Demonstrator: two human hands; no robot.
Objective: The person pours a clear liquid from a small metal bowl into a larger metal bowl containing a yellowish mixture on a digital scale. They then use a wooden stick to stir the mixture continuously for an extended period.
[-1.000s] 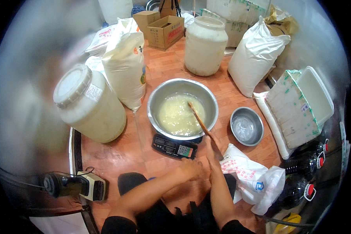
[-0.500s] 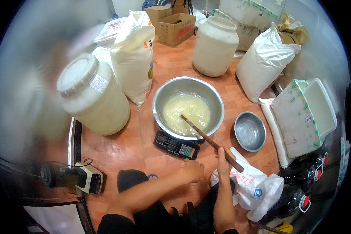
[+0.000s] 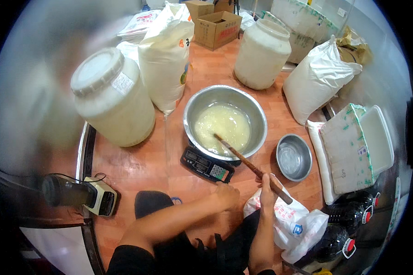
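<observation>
In the head view, the right hand (image 3: 267, 191) has its grip clamped on one wooden stick (image 3: 247, 163). Since one second ago, the stick's dipped end has shifted toward the near left of the pale mixture (image 3: 220, 119) inside the large bowl (image 3: 258, 120); stirring seems under way. For the left hand (image 3: 226, 197), I cannot tell the grip. I count one scale (image 3: 207, 166), one small bowl (image 3: 293, 156), three dark bottles (image 3: 333, 242).

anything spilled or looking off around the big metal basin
Nothing stands out. The pale mixture is inside the metal basin, with no visible spill on the floor around it. The right hand grips the wooden stick, its end in the mixture.
</observation>
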